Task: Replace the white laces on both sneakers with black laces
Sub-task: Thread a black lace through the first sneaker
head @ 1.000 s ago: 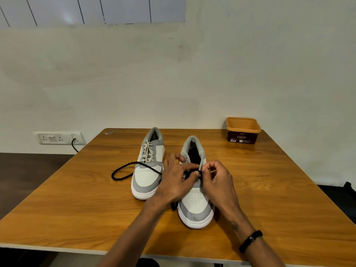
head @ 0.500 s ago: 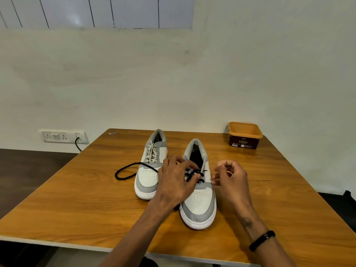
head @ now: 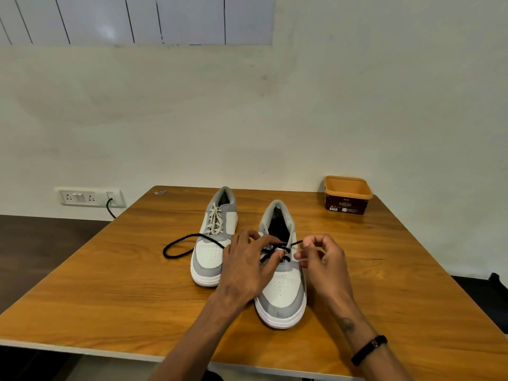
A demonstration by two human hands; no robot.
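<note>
Black round cord lace (head: 178, 244) is part-threaded thru the low eyelets of the near grey-and-white leather sneaker (head: 283, 284) on the wooden table (head: 110, 284); its loose tail loops left across the 2nd sneaker (head: 213, 243), which has white laces (head: 215, 221) in. Left hand (head: 247, 270) presses on the crossings w/ straight fingers; right hand (head: 320, 259) pinches the lace tip. Risks: a tug could drag the tail & shift the 2nd sneaker; tip may slip, or skip an eyelet, leaving uneven ends.
</note>
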